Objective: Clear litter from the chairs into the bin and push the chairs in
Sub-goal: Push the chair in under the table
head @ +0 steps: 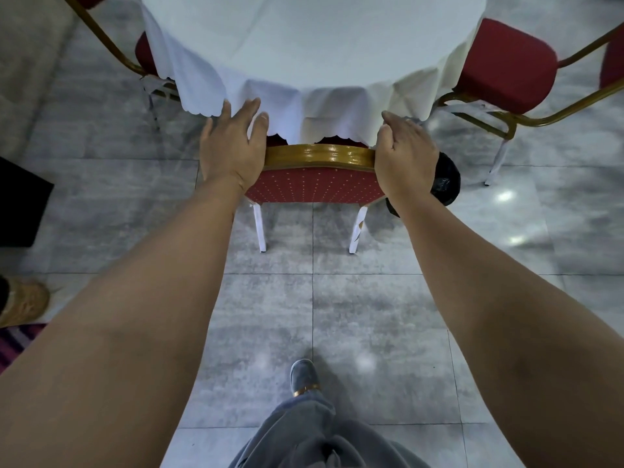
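One round table [314, 38] in white cloth is filling the far side; the red chair [315, 179] is sitting tucked under its near edge. Left hand [233, 143] is resting spread on the gold backrest's left end; right hand [405, 153] is curling round the right end, also holding a black bag [447, 180].

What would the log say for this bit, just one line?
step: pushing chair in | left hand: open, on gold-framed red chair back | right hand: grips chair back and black plastic bag | seat under white tablecloth
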The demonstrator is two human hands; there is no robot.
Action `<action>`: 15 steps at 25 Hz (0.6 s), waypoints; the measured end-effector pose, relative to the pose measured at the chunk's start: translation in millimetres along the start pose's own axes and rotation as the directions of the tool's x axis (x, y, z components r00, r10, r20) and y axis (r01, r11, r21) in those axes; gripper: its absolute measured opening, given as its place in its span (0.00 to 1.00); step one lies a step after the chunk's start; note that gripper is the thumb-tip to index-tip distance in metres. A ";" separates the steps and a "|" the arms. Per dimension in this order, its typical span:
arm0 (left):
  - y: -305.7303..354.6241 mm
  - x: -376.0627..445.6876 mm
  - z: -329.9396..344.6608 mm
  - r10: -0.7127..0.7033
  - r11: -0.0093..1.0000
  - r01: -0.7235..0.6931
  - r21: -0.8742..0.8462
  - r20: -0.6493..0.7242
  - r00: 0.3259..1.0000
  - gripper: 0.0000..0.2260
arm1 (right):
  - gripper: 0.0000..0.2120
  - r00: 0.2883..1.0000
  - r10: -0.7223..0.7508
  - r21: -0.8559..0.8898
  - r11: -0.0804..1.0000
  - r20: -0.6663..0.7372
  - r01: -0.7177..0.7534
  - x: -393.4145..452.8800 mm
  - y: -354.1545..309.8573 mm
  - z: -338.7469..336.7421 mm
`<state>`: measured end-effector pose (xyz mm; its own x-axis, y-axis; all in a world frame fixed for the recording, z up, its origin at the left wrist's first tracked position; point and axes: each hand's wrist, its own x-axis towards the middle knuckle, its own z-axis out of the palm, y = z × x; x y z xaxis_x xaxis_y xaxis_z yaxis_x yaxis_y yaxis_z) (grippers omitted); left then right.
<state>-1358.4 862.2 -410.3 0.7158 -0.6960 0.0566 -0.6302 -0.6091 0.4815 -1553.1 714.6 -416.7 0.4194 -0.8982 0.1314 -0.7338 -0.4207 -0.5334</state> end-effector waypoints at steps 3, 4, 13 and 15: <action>-1.4 1.9 1.9 0.003 1.000 -0.004 -0.008 -0.010 1.000 0.23 | 0.29 1.000 -0.005 -0.014 1.000 0.011 0.005 1.1 -0.8 -1.6; -1.9 1.5 1.9 0.007 1.000 -0.008 -0.010 -0.015 1.000 0.23 | 0.29 1.000 0.001 -0.018 1.000 0.015 0.000 0.4 -1.4 -2.7; 27.1 -21.5 -7.4 -0.101 0.993 0.097 -0.060 -0.066 0.993 0.24 | 0.22 0.996 -0.025 -0.062 0.998 0.086 0.030 -14.1 -3.5 -15.0; 45.5 -32.7 -8.3 0.058 0.998 -0.059 -0.009 -0.058 0.997 0.24 | 0.26 0.982 -0.092 -0.063 0.993 0.164 0.103 -25.2 2.2 -22.5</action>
<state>-1407.9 860.4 -383.0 0.6941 -0.7070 0.1355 -0.6687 -0.5636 0.4850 -1577.4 733.5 -402.3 0.5668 -0.8228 0.0412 -0.7190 -0.5185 -0.4629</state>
